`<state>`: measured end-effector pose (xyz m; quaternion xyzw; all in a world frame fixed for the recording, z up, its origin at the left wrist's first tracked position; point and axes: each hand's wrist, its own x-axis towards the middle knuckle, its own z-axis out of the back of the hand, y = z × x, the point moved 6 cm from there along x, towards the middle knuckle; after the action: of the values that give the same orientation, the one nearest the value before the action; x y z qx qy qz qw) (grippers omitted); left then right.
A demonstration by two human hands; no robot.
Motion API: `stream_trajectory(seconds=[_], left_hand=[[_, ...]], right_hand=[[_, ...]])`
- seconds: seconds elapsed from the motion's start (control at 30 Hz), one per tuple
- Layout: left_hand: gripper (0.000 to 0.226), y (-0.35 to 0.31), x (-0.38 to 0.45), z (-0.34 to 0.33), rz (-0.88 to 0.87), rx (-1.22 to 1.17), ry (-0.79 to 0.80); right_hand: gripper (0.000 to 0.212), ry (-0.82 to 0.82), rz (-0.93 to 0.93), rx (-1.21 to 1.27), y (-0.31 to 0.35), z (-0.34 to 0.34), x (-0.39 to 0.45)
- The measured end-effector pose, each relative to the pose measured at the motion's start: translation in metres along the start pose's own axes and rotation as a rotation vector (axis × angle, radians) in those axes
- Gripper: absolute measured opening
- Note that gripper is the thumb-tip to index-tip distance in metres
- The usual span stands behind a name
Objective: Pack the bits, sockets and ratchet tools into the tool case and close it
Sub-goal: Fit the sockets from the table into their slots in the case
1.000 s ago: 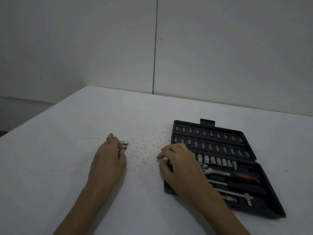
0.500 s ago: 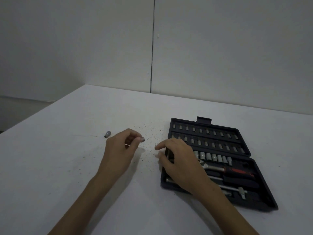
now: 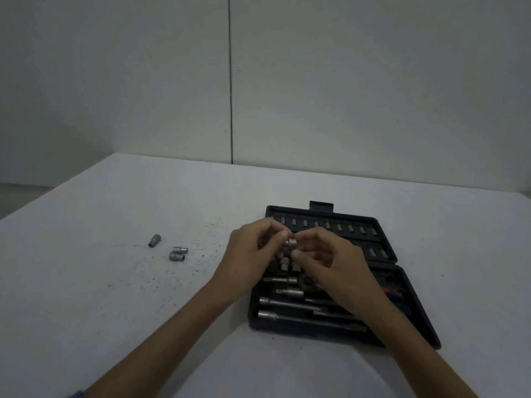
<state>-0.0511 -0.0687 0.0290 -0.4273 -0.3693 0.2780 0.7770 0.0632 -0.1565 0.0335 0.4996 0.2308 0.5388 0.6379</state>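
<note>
A black tool case [image 3: 413,320] lies open on the white table, its lid half holding rows of bits and its near half holding sockets, extension bars and a red-handled ratchet. Above the case's left part, my left hand [image 3: 253,254] and my right hand [image 3: 324,254] meet, and both pinch a small silver socket [image 3: 290,243] between their fingertips. Three loose silver pieces lie on the table to the left: one small socket [image 3: 154,240] and a pair of sockets [image 3: 177,253] side by side.
The white table [image 3: 115,282] carries a scatter of dark specks between the loose sockets and the case. A grey wall with a vertical seam stands behind the table's far edge.
My left hand has carried a socket from the table's left side over to the case. My right hand has lifted off the case edge to meet it.
</note>
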Motion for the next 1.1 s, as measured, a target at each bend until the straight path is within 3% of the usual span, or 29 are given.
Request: stream_trajectory(seconds=[0.53,0.87,1.1], left_hand=[[0.009,0.001,-0.008,-0.024,-0.147,0.15,0.052],[0.038,-0.003,-0.019,-0.045,-0.333,0.38,0.29],[0.045,-0.005,-0.023,-0.047,-0.348,0.415,0.325]], right_hand=[[0.013,-0.066,-0.069,-0.001,-0.019,0.035,-0.007],[0.011,-0.102,-0.214,-0.03,-0.025,0.072,-0.012],[0.005,-0.18,-0.383,-0.223,-0.042,0.105,-0.019]])
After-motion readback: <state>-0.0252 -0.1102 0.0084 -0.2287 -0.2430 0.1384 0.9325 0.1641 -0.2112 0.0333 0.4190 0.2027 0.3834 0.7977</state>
